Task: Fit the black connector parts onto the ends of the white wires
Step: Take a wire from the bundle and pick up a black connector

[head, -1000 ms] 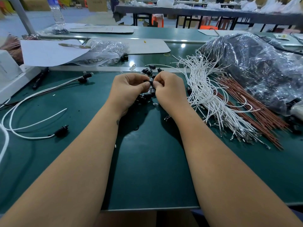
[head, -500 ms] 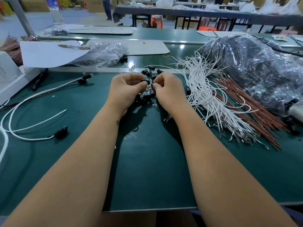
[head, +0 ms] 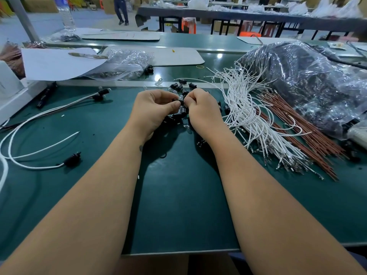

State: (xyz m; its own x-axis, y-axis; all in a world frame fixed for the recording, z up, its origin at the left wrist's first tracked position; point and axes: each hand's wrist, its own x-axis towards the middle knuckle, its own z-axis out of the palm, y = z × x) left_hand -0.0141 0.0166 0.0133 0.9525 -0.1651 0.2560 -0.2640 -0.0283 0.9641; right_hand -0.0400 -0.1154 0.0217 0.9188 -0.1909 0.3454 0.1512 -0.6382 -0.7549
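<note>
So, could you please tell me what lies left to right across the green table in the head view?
Finished white wire with a black connector → left hand → right hand → loose white wire bundle → reddish-brown wire bundle → clear plastic bag of dark parts.

Held connector part (head: 179, 102): small black cylinder; pinched between the fingertips of both hands, just above the loose pile
Loose connector pile (head: 181, 90): small black barrel-shaped parts scattered on the green mat, partly hidden under the hands; a few lie just beyond the held connector part
White wire bundle (head: 246, 114): many thin white wires with metal terminals, fanned out right of the pile; far ends curl upward
Finished wires (head: 39, 135): long white leads left of the pile, each tipped with a black connector (head: 72, 159); lying flat
</note>
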